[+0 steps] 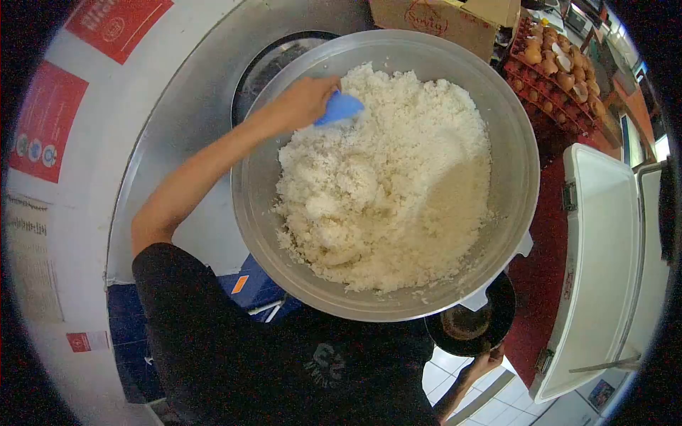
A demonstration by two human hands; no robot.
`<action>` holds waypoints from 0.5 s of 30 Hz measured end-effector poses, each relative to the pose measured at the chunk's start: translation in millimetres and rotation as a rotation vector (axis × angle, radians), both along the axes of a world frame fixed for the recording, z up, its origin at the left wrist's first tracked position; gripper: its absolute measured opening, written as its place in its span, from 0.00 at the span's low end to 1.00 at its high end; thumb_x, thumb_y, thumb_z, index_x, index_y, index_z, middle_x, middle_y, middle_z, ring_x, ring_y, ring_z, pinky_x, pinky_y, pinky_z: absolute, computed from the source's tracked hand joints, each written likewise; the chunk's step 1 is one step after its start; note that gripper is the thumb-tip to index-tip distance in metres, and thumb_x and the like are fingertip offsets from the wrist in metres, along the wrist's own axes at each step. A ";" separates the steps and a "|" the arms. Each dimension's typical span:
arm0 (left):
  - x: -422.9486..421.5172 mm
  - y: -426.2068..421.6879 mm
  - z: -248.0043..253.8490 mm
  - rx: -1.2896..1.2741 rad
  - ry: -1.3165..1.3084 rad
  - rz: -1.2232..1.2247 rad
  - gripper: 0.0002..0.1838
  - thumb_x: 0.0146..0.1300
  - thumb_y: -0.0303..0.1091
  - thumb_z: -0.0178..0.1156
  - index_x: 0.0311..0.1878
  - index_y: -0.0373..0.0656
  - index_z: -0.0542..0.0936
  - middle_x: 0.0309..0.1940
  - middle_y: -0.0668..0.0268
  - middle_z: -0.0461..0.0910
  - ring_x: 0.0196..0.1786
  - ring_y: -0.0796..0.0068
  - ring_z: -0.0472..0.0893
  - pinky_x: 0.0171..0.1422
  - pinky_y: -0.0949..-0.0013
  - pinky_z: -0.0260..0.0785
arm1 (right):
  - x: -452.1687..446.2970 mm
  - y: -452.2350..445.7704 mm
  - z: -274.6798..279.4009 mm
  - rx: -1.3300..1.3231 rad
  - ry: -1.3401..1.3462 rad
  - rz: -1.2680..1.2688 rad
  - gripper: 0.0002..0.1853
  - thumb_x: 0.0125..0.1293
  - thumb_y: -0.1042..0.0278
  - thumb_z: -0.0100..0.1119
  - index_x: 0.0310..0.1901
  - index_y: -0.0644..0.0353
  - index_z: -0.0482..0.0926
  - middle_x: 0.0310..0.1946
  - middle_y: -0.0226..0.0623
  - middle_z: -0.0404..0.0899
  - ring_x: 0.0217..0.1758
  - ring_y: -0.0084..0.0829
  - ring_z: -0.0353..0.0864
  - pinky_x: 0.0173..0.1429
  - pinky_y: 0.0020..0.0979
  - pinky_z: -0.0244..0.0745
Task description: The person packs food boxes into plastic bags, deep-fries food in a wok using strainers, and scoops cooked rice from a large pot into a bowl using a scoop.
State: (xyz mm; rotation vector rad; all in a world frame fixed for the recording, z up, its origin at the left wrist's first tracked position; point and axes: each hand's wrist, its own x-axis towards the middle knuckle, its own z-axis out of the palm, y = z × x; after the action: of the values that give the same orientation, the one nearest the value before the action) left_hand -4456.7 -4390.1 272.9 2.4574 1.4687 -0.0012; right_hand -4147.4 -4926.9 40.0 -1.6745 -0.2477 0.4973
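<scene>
A large metal pot (522, 206) holds a heap of white cooked rice (398, 170). At the rice's upper left edge, inside the pot, my left hand (307, 101) is closed on a blue scraper-like tool (341, 108), which looks slightly blurred. Below the pot's lower right rim, my right hand (489, 358) grips the edge of a round black bowl (501, 312). Something brownish shows at the bottom of that bowl. Part of the bowl is hidden by the pot's rim and handle.
Behind the pot is a cardboard box (433, 20). Stacked red trays with eggshells (561, 67) stand at the upper right. A white cooler with a raised lid (604, 263) is on the right. A round dark-rimmed plate (250, 82) lies partly under the pot on the metal counter (192, 106).
</scene>
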 end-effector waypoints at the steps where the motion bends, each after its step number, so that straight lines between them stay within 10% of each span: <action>1: -1.4 -2.7 -14.0 -0.028 -0.011 -0.090 0.12 0.73 0.33 0.44 0.49 0.43 0.76 0.34 0.51 0.81 0.35 0.49 0.80 0.42 0.52 0.71 | -5.8 6.3 7.0 -0.034 -0.014 -0.071 0.27 0.60 0.62 0.68 0.54 0.73 0.74 0.50 0.41 0.77 0.51 0.34 0.75 0.59 0.37 0.70; 15: 60.8 -108.2 -9.6 -0.407 0.189 -0.509 0.13 0.72 0.34 0.44 0.48 0.39 0.77 0.36 0.50 0.81 0.41 0.50 0.81 0.50 0.52 0.70 | -7.9 6.7 2.9 0.050 0.031 -0.060 0.19 0.59 0.67 0.67 0.47 0.69 0.75 0.42 0.34 0.77 0.44 0.28 0.73 0.51 0.30 0.68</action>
State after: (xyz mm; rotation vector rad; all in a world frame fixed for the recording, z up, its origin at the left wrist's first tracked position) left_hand -4395.8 -4498.3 263.4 2.4473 0.7605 -0.5849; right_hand -4155.3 -4920.2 42.9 -1.6195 -0.1856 0.4682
